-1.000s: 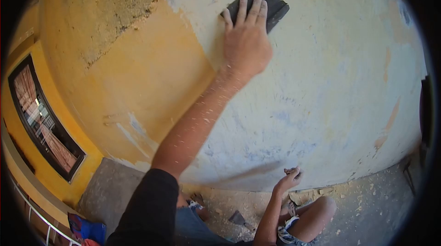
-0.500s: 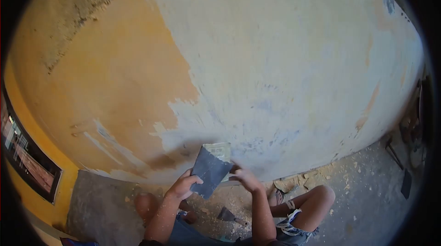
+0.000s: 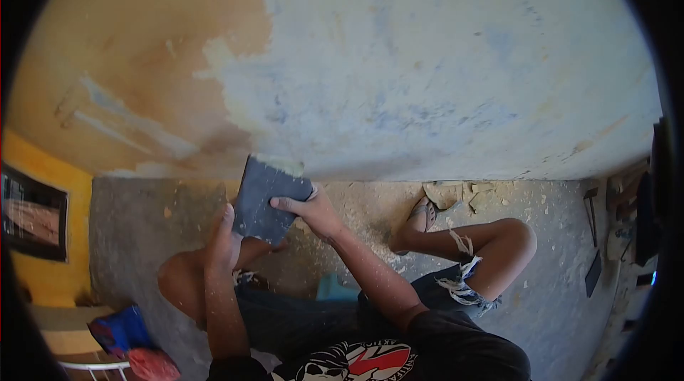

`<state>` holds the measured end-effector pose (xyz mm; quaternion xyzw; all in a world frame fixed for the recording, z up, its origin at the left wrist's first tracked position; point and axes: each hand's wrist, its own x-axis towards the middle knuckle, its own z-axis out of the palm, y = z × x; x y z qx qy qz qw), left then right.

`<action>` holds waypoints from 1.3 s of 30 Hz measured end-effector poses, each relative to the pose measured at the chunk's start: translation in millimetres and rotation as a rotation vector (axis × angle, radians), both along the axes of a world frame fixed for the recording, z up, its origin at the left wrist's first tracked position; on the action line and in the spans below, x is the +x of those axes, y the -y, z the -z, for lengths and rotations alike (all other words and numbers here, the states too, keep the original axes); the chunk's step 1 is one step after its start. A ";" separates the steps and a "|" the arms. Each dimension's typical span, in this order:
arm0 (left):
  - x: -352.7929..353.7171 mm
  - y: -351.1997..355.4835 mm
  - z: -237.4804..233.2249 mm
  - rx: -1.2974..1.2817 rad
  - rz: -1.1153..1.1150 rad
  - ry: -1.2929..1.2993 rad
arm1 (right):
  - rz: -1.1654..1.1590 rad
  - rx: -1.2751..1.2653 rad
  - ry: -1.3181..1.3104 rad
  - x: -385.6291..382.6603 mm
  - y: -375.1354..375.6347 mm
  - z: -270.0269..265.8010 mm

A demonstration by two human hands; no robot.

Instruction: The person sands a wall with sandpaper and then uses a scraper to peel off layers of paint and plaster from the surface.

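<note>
A dark grey sheet of sandpaper (image 3: 269,199) is tilted in front of the wall, its pale backing showing along the torn-looking top edge. My right hand (image 3: 317,211) grips its right side, thumb pressed on the dark face and fingers behind. At the lower left edge is my left hand (image 3: 224,242), thumb pointing up and fingers mostly hidden by the sheet. The wall (image 3: 399,75) beyond carries whitish scraped patches beside orange-tan paint (image 3: 178,25).
Paint flakes litter the concrete floor (image 3: 356,210). A teal object (image 3: 335,288) lies between my legs. Blue and red bags (image 3: 128,331) sit at lower left, near a yellow wall with a dark-framed opening (image 3: 35,214). A dark flat-bladed tool (image 3: 593,274) lies at right.
My view has tilted downward. My right thumb now lies across the sandpaper's dark face, and my left thumb has lifted off it. The scraper on the floor is no longer visible.
</note>
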<state>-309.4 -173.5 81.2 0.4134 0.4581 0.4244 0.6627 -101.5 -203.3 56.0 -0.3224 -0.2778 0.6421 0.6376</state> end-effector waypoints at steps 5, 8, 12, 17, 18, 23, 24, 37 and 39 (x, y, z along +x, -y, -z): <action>-3.1 -4.1 -14.2 0.032 0.067 0.002 | -0.089 -0.068 -0.188 -28.3 4.1 32.6; 6.6 -0.8 1.0 -0.030 -0.023 -0.015 | -0.269 -0.108 -0.786 -49.3 17.0 49.9; -0.3 -8.1 21.8 0.171 0.041 -0.552 | -0.176 -0.201 -0.750 -76.7 20.7 45.3; -6.7 4.4 5.4 0.404 -0.048 -0.981 | 0.118 -0.497 -0.612 -74.9 9.0 80.4; -11.3 4.5 9.9 0.394 -0.045 -0.977 | 0.153 -0.526 -0.558 -70.7 6.4 102.5; -25.6 14.8 -1.5 0.354 0.226 -0.849 | 0.182 -0.704 -0.181 -58.1 8.5 160.1; -29.4 15.8 -2.2 0.325 0.231 -0.808 | -0.034 -0.680 0.062 -58.7 10.1 161.8; -40.0 14.3 -22.2 0.325 0.121 -0.700 | -0.181 -0.807 1.660 14.9 120.9 318.8; -39.4 13.2 -16.5 0.325 0.140 -0.708 | -0.322 -0.787 1.633 24.1 116.1 308.7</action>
